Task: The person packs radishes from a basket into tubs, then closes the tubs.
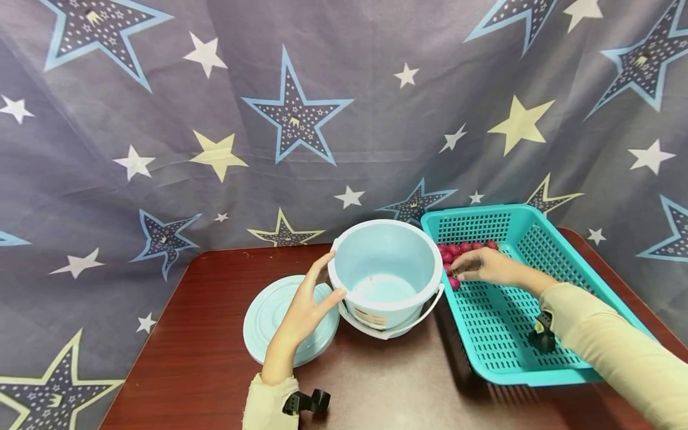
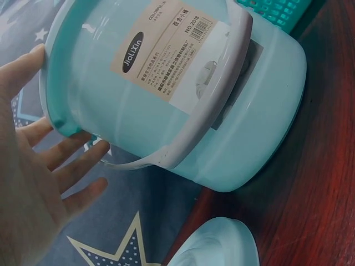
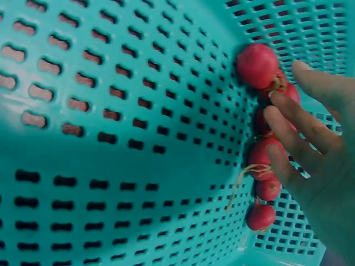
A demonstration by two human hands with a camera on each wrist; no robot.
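Right sleeve (image 1: 607,343), cream, extends from the lower right to the right hand (image 1: 486,267), positioned over the red radishes (image 3: 260,158) with fingers extended and thumb apart; contact cannot be confirmed. The radishes lie in the far left corner of a turquoise perforated basket (image 1: 500,376), along its left and far walls. Left of the basket stands a pale blue bucket (image 1: 384,257), upright, its handle lowered at the front. The left hand (image 1: 307,301), well apart from the right, rests spread fingers and thumb against the bucket's rim. A matching lid (image 1: 263,322) lies flat beside the bucket. Supporting surface: reddish-brown wood-grain table (image 1: 199,340), rounded far corners, pale sheen at front centre. Background: creased grey curtain (image 1: 371,155), printed with blue, yellow and white stars.
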